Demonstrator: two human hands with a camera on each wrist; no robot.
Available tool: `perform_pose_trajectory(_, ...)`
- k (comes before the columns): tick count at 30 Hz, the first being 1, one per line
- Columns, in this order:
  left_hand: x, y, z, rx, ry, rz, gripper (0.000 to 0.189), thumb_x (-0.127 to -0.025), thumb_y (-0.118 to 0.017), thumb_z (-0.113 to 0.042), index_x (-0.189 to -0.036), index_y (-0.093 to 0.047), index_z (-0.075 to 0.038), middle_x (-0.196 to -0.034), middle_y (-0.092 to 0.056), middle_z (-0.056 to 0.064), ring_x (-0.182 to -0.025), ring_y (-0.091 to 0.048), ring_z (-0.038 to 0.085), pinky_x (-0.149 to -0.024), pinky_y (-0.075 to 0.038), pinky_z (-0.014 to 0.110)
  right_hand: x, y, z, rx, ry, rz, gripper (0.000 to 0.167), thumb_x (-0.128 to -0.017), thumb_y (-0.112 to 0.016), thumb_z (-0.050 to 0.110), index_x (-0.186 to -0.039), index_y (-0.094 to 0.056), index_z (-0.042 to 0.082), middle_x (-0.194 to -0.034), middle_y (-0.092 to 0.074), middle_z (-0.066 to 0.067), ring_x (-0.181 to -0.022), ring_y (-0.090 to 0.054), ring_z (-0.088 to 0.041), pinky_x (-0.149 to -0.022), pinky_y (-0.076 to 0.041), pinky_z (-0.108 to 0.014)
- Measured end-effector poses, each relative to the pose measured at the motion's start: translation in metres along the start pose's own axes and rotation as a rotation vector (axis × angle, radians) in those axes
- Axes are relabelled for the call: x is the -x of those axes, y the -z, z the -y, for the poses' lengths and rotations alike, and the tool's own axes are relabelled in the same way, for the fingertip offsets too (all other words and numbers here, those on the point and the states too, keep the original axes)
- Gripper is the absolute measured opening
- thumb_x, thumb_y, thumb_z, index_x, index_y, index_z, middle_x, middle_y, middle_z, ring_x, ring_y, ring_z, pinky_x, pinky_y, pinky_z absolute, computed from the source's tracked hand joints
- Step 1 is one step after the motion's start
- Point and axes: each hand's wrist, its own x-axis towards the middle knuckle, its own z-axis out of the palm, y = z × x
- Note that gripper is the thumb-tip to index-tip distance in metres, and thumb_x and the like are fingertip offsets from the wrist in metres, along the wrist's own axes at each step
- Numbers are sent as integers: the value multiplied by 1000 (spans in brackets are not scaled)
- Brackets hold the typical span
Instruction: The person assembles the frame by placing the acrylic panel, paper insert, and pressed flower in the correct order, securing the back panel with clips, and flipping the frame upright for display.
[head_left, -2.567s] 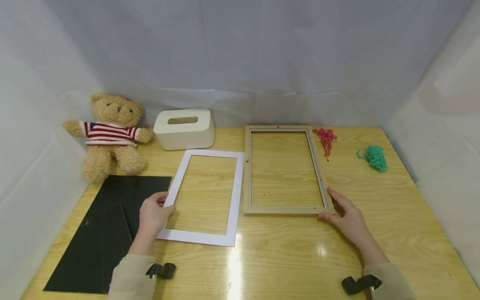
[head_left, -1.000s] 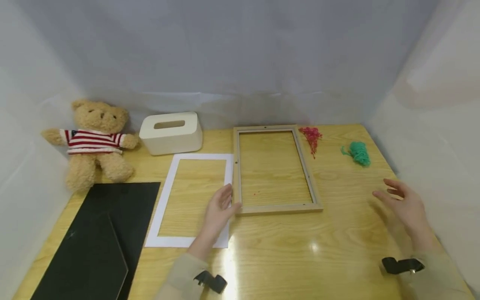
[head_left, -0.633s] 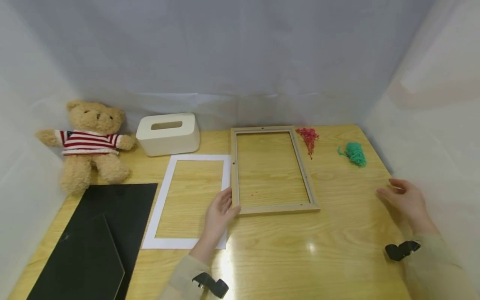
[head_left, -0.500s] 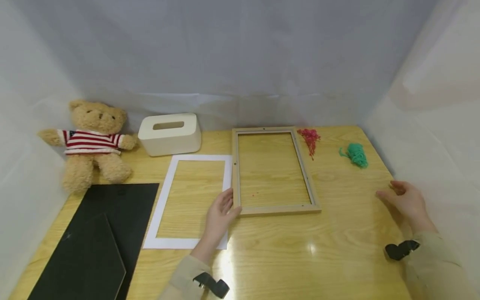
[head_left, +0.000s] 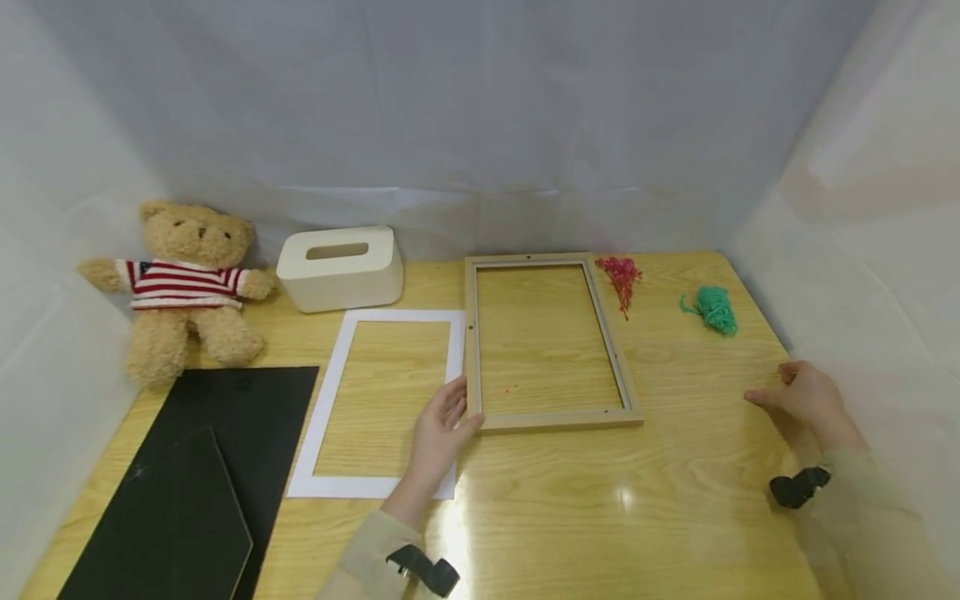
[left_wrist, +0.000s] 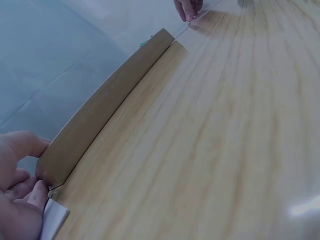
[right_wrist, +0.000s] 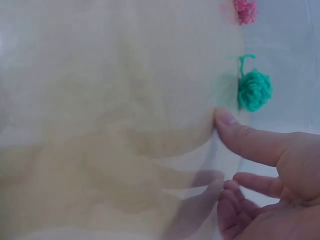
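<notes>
My left hand (head_left: 437, 433) grips the lower left corner of a pale wooden picture frame (head_left: 558, 419) lying on the table; in the left wrist view, thumb and fingers close around the frame's corner. The white mat board (head_left: 375, 486) lies left of it, partly behind my left hand and wrist. At the table's right side, my right hand (head_left: 813, 396) stays low at the surface, thumb stretched out and other fingers bent. In the right wrist view, thumb tip and fingertips meet a glossy surface that mirrors them. I cannot tell whether a clear sheet lies under them.
A black backing board (head_left: 247, 458) with a stand lies at the left. Behind are a teddy bear (head_left: 187, 287) in a striped sweater and a white tissue box (head_left: 341, 287). Pink dried flowers (head_left: 621, 275) and green yarn (head_left: 715, 310) lie at the back right.
My left hand has gone from the mat board to the frame's left corner. My right hand has let go of the frame's right corner and moved right, its thumb straightening most recently.
</notes>
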Motion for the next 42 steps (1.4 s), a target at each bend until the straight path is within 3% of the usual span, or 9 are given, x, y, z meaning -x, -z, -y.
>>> perform_pose_trajectory(3, 1, 0, -1, 1, 2, 0, 64, -82, -71, 1, -139, -41, 3, -141, -43, 22, -130, -42, 33, -102, -37, 27, -2, 7, 5, -16, -28, 81, 97, -83, -73, 39, -130, -22, -29, -124, -34, -50, -110, -38, -60, -91, -37, -62)
perform_pose_trajectory(7, 1, 0, -3, 3, 2, 0, 65, -82, -71, 1, -139, -41, 3, -141, -43, 22, -129, -43, 33, -102, -38, 27, -3, 9, 9, -38, -40, 98, 97, -83, -73, 39, -132, -20, -26, -125, -33, -49, -112, -37, -60, -93, -35, -61)
perform_pose_trajectory(9, 2, 0, -4, 5, 3, 0, 65, -82, -71, 1, -139, -41, 3, -141, -43, 22, -129, -43, 33, -102, -38, 27, -2, 8, 8, -53, -42, 85, 97, -83, -72, 40, -133, -20, -25, -126, -33, -49, -112, -36, -60, -93, -34, -62)
perform_pose_trajectory(17, 1, 1, -3, 5, -7, -2, 64, -82, -70, 2, -139, -41, 4, -140, -44, 23, -129, -43, 34, -102, -38, 28, -1, 2, -3, 73, -55, -88, 101, -78, -73, 51, -127, -31, -27, -120, -38, -46, -108, -31, -63, -90, -31, -65)
perform_pose_trajectory(23, 2, 1, -3, 9, 7, 9, 64, -83, -70, -1, -140, -40, 1, -141, -43, 21, -130, -42, 33, -103, -37, 28, 2, 3, -12, -17, -94, -89, 94, -84, -69, 48, -128, -31, -26, -127, -36, -45, -112, -36, -58, -93, -33, -63)
perform_pose_trajectory(33, 0, 2, -1, 28, 39, 22, 65, -83, -68, 5, -140, -38, 6, -142, -40, 26, -131, -40, 37, -104, -36, 34, 4, 5, -14, -140, -127, -157, 79, -88, -69, 24, -133, -26, -25, -126, -39, -44, -112, -40, -56, -94, -36, -59)
perform_pose_trajectory(39, 1, 1, 0, 20, 26, 12, 64, -83, -70, 0, -140, -40, 2, -142, -42, 22, -130, -42, 33, -103, -37, 29, 1, 8, -13, -253, -143, -93, 88, -86, -70, 17, -139, -12, -22, -129, -33, -46, -117, -36, -56, -97, -32, -61)
perform_pose_trajectory(41, 1, 1, 0, 16, 17, 7, 64, -83, -70, -1, -140, -41, 2, -141, -43, 21, -130, -43, 33, -103, -37, 28, 0, 11, -15, -266, -139, -62, 87, -87, -69, 19, -139, -14, -23, -130, -31, -44, -116, -36, -53, -94, -35, -58)
perform_pose_trajectory(42, 2, 1, 0, 17, 15, 4, 64, -83, -71, -1, -140, -41, 1, -141, -43, 21, -129, -43, 33, -103, -37, 28, 0, 12, -16, -275, -131, -54, 85, -87, -69, 21, -139, -16, -22, -131, -32, -42, -114, -38, -49, -93, -40, -51)
